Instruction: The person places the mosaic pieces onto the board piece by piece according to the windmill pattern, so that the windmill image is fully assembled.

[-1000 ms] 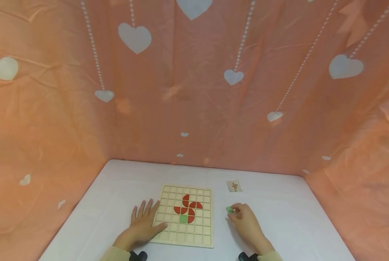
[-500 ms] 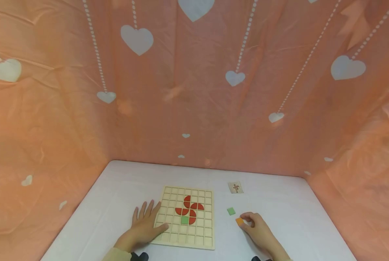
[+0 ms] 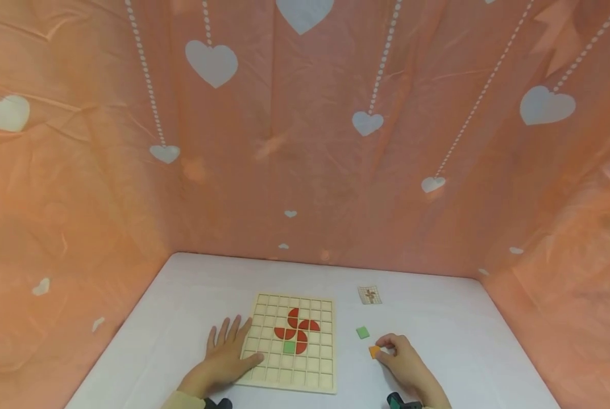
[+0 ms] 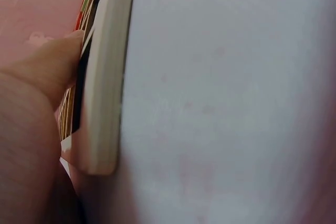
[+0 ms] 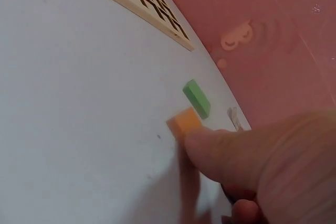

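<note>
My left hand (image 3: pixel 223 358) lies with spread fingers over the left edge of the wooden grid board (image 3: pixel 297 375), its thumb on the frame in the left wrist view. Red rounded pieces (image 3: pixel 302 335) form a pinwheel on the board, and a green square tile (image 3: pixel 289 347) sits in a cell beside them. To the right of the board, my right hand (image 3: pixel 404 360) pinches an orange square tile (image 3: pixel 374 352) between thumb and fingers, at or just above the table. Close by, a loose green tile (image 5: pixel 197 99) lies flat on the table.
A small pattern card (image 3: pixel 369 295) with a pinwheel on a grid lies on the white table (image 3: pixel 427 307), behind the loose green tile. Orange cloth (image 3: pixel 305 170) printed with hearts hangs behind the table and at both sides.
The right hand has let go of the green tile, left it on the table, and drawn back toward the front right, now pinching the orange tile. The left hand has stayed put.
</note>
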Motion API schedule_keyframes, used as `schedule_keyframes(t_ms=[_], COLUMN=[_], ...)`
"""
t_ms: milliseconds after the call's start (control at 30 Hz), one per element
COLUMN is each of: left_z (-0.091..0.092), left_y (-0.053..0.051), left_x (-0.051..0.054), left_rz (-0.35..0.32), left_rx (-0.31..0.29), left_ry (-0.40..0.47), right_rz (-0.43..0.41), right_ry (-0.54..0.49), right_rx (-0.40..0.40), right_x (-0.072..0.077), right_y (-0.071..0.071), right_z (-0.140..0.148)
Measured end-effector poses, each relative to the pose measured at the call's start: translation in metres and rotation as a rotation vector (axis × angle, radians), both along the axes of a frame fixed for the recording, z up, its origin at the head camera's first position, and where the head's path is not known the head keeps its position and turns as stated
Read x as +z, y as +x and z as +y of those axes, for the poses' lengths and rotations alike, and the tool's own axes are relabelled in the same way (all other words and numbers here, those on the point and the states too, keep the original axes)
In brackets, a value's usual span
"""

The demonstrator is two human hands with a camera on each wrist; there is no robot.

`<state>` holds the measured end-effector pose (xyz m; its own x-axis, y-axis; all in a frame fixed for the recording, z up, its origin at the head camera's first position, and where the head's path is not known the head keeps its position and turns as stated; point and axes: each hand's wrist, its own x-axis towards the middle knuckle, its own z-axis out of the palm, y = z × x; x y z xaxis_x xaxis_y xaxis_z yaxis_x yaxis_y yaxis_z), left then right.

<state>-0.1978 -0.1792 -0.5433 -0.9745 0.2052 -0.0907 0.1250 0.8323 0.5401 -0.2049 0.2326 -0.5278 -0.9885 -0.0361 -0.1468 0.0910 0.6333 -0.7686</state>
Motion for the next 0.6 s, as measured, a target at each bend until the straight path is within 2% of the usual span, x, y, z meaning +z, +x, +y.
schedule_keyframes(t_ms=[233,600], left_z=[0.001,0.002], left_y=[0.002,0.002], left_x=[0.002,0.006], left_rz=[-0.008,-0.023], left_rx=[0.001,0.012], left_ry=[-0.019,-0.020], right_rz=[-0.009,0.051], right_ry=[0.078,0.136], right_rx=[0.008,-0.005], right_x=[0.000,0.003], right_y=[-0.002,0.004], right_z=[-0.003,-0.012])
